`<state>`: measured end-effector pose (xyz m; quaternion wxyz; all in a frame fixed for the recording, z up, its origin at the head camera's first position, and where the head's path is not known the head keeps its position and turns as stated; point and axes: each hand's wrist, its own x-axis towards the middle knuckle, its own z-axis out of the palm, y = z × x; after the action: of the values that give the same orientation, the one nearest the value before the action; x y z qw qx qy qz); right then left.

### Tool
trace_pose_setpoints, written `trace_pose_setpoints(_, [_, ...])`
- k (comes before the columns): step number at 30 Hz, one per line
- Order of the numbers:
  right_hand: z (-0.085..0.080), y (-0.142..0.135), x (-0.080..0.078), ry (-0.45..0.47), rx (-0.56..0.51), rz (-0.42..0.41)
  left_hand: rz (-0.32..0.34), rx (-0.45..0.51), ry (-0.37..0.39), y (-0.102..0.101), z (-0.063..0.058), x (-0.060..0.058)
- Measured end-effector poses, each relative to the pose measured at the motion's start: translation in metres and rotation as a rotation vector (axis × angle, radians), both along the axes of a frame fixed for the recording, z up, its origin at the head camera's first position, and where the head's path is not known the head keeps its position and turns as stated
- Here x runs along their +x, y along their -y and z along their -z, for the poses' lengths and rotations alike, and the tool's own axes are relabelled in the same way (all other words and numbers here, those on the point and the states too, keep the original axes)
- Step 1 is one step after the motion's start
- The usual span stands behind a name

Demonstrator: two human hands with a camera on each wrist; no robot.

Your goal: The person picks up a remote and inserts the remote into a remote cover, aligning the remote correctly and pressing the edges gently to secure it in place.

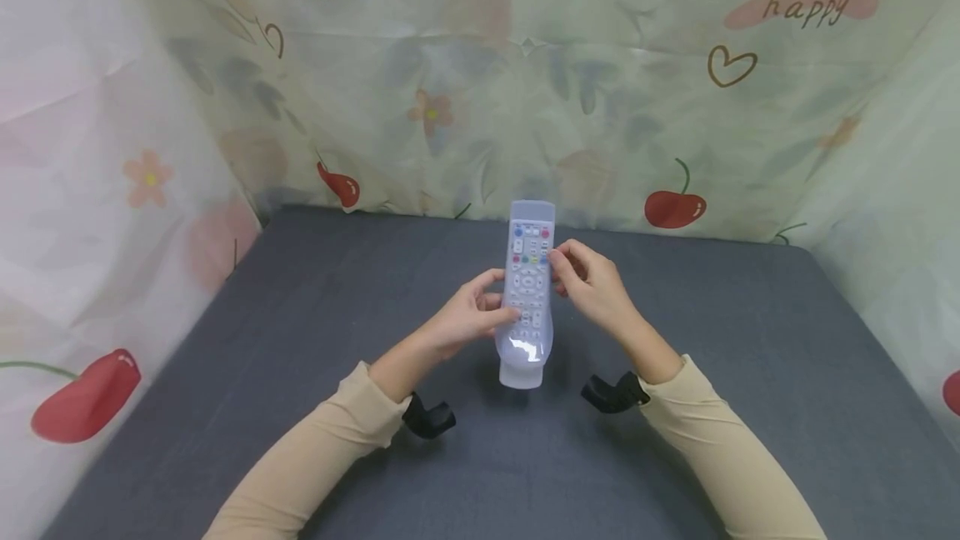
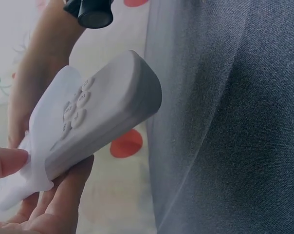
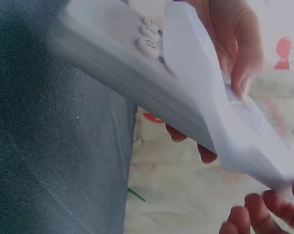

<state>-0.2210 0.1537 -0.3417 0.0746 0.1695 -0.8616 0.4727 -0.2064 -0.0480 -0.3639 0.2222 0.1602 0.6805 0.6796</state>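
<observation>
Head view: one remote control point(image 1: 528, 282) stands between two hands, partly inside one translucent cover point(image 3: 205, 102).
Left hand point(image 1: 474, 311) grips remote and cover; right hand point(image 1: 594, 280) pinches the cover's edge.

Dk gry tbl point(image 1: 750, 315), cherry-print backdrop point(image 1: 525, 123)

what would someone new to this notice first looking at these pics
Probably the pale remote control, held up over the dark table near the middle of the head view, with the left hand gripping it and the right hand at its right edge. Next, the whitish cover partly round it, one buttoned end sticking out bare in both wrist views. Then the cloth behind, printed with cherries and "happy".
</observation>
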Motion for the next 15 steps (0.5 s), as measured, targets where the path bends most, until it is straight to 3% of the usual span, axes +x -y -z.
trace_pose_setpoints(10, [-0.0048, 0.0000, -0.0006, -0.106, 0.093, -0.076, -0.064, -0.062, -0.034, -0.0054, -0.0046, 0.0074])
trace_pose_setpoints(15, [-0.0056, -0.0011, -0.0013, -0.087, 0.080, -0.115, -0.092, -0.072, -0.040, -0.0065, -0.0043, 0.0087])
